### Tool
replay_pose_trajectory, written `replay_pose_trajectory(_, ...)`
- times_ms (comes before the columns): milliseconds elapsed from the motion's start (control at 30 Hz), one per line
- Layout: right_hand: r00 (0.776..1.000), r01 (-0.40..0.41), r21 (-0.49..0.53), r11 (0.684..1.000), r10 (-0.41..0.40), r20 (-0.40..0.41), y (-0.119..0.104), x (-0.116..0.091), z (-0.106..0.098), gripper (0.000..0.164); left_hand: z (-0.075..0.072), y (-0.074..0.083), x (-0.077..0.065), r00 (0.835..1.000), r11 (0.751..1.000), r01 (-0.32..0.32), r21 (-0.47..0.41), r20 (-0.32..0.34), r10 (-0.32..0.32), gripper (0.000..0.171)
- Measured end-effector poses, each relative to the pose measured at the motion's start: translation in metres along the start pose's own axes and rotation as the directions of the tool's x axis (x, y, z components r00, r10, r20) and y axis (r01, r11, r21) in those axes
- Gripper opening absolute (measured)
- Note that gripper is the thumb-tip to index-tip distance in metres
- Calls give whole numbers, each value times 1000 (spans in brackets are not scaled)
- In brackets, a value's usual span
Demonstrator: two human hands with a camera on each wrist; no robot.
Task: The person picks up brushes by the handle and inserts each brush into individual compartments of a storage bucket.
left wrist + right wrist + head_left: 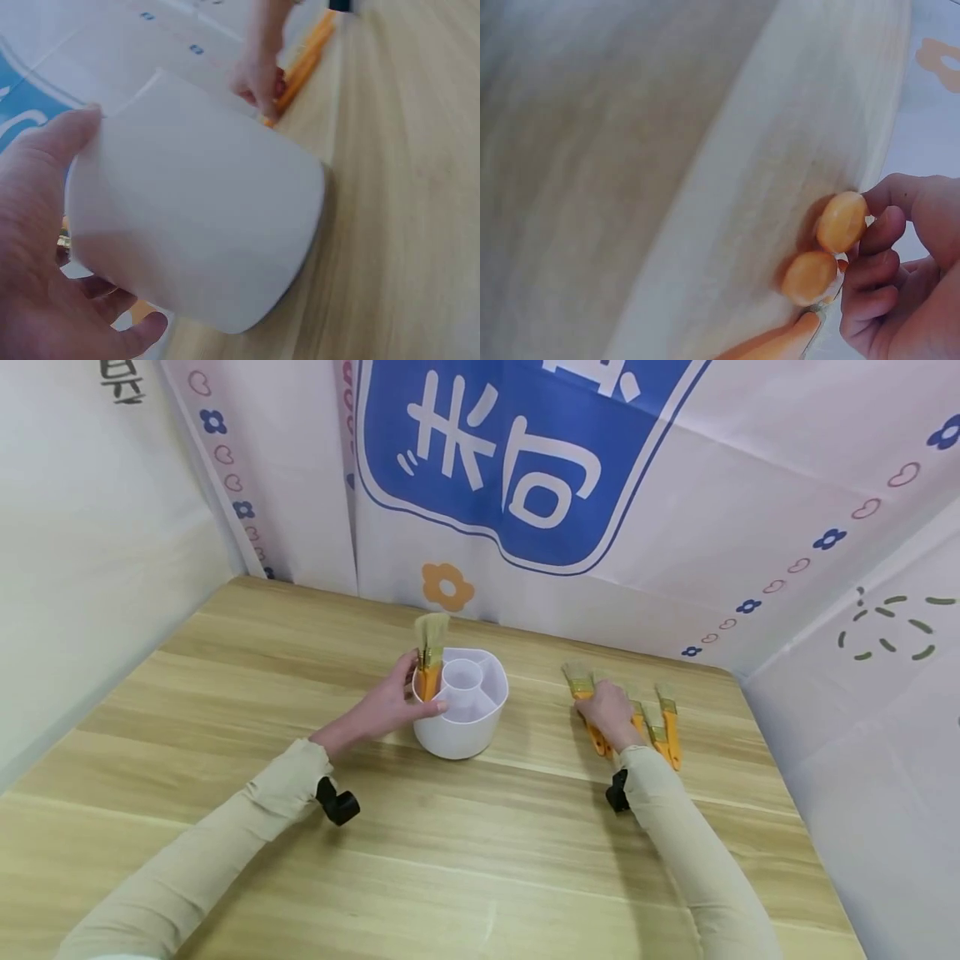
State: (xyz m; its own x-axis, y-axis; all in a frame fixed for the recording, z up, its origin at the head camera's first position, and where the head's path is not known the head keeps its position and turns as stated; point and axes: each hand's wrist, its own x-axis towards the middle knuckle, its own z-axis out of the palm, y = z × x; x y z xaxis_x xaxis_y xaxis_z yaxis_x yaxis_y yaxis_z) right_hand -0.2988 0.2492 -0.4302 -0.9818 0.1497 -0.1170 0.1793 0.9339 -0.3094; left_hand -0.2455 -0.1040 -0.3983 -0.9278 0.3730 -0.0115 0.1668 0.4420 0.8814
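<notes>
My left hand grips the side of a white divided organizer, thumb at its rim and the other fingers around the far side. Several paintbrushes stand bristles up in its left compartment, next to that hand. The organizer's outer wall fills the middle of the left wrist view. To the right, my right hand pinches a paintbrush among those lying on the table. Rounded orange handle ends show beside its fingertips in the right wrist view. The hand partly covers the brushes beneath it.
More paintbrushes with orange handles and pale bristles lie just right of the right hand. The wooden table meets a printed white cloth wall at the back. White side walls stand left and right.
</notes>
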Motion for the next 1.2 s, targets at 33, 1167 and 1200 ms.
replay_pose_trajectory(33, 1000, 3, -2, 1000, -3, 2, 0, 0, 0, 37, -1, 0, 0, 1000, 1000, 8, -9, -2, -8, 98)
replay_pose_trajectory(1167, 996, 52, 62, 997, -56, 63, -5, -10, -2, 46, -2, -9, 6, 998, 997, -44, -68, 37, 46, 98)
replay_pose_trajectory(1200, 996, 56, 67, 996, -60, 65, -5, -10, -2, 47, -3, -9, 6, 998, 997, -42, -70, 37, 45, 98)
